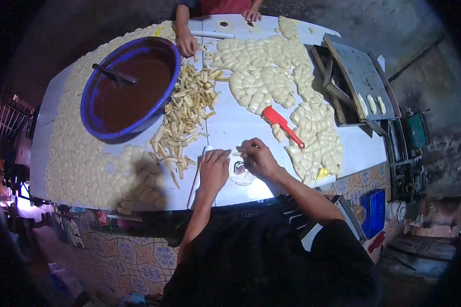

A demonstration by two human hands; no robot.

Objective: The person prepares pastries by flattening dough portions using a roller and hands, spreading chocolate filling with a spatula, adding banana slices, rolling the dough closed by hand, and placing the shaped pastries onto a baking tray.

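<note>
A flattened round of dough point(247, 180) with a dark brown smear of filling lies on the white table, close in front of me. My left hand point(214, 170) rests beside its left edge, fingers stretched forward. At its far edge, my right hand point(261, 158) has its fingertips pinched together on a small pale strip point(236, 153), which resembles the strips in the nearby pile. A thin white rolling pin point(196, 179) lies just left of my left hand. The pile of pale yellowish strips point(184, 110), perhaps cut banana, spreads beyond it.
A blue basin point(87, 110) of brown filling holds a dark-handled utensil. Dough pieces point(261, 84) cover much of the table, with a red scraper point(284, 127) among them. Metal trays point(361, 77) stand at right. Across the table, a co-worker's hand point(187, 45) touches the strip pile.
</note>
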